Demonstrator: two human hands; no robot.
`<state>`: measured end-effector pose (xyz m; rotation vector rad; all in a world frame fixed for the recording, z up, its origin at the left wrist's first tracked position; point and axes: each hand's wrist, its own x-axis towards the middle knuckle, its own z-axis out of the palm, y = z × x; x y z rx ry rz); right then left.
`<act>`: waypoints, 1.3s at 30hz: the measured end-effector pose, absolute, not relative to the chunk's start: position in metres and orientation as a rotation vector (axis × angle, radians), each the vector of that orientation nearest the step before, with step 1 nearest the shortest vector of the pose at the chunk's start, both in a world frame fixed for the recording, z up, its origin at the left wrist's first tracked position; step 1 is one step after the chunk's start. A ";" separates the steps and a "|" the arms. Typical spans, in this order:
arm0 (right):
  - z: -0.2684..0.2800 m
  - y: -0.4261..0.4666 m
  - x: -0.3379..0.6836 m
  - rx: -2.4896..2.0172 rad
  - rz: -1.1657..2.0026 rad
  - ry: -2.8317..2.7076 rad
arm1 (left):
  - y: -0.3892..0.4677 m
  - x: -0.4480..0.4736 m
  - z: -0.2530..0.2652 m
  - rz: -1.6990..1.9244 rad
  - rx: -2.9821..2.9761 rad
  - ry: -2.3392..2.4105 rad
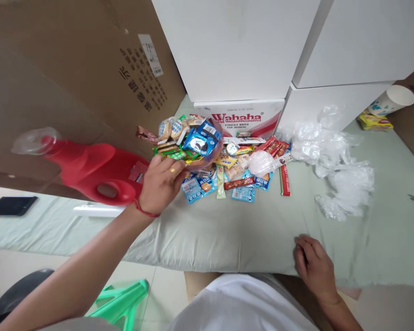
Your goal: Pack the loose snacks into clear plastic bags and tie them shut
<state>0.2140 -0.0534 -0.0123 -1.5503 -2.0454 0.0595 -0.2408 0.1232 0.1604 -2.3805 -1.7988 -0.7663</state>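
My left hand [163, 181], with a ring and a red wrist cord, is closed on the near left edge of a see-through pinkish bowl [212, 159]. The bowl looks tilted and is heaped with wrapped snacks, among them a blue packet [202, 140] and round biscuits [170, 129]. My thumb and fingertips are partly hidden by the rim. Loose snacks lie around it: a red wrapped bar [239, 183], a pale green stick packet [221, 181] and blue packets [243, 193]. My right hand [313, 262] rests at the table's front edge, fingers curled, with nothing visible in it.
A red jug [96, 170] lies on its side at left by a large cardboard box [72, 69]. White boxes and a Wahaha carton [239, 117] stand behind. Crumpled clear bags [345, 184] and a paper cup [393, 101] are at right; a green stool [120, 301] is below.
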 end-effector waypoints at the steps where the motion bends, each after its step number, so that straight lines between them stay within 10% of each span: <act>1: -0.013 -0.053 0.214 -1.552 0.065 -2.040 | 0.120 -0.232 0.167 -0.922 -2.374 -1.812; 12: -0.010 -0.052 0.212 -1.570 0.076 -2.014 | 0.218 -0.127 0.109 -3.625 -1.335 -1.907; 39: 0.120 0.005 0.195 -1.150 1.104 -1.075 | 0.140 -0.059 0.132 -4.202 -1.281 -1.608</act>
